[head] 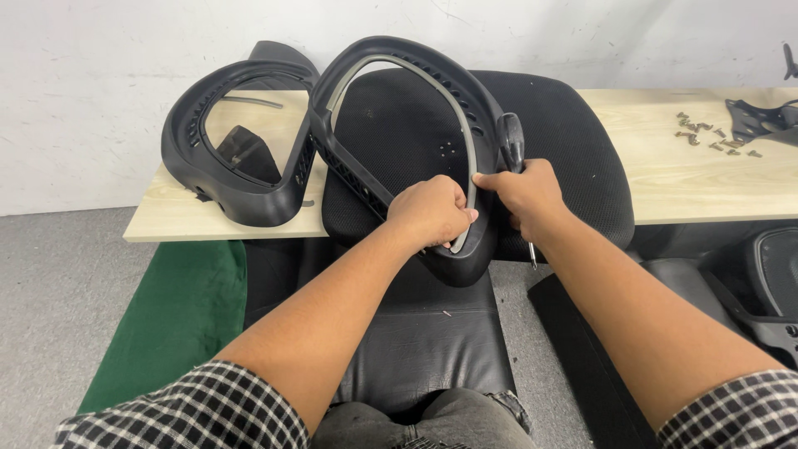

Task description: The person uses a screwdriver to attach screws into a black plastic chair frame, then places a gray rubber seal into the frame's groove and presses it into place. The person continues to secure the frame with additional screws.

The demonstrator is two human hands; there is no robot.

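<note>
1. Checked sleeves frame the bottom of the view, and both forearms reach forward over dark trousers and a black chair seat.
2. Left hand [432,209]: its fingers are curled shut around the lower rim of the black chair-back frame [399,58], which stands tilted against the mesh seat cushion [573,141].
3. Right hand [525,189]: closed on a black-handled screwdriver [510,140], handle up and blade pointing down, while its forefinger and thumb pinch the grey strip [465,125] that runs along the frame's inner groove.
4. To work the strip well, I judge the left hand should hold the frame steady while the right presses the strip evenly along the groove, keeping the screwdriver tip away from the mesh.
5. No container is in view; loose screws [706,137] lie scattered on the bare tabletop [665,179] at the right.
6. A second black frame [241,141] rests on the tabletop at the left, just beside the first; green cloth [179,316] lies on the floor.
</note>
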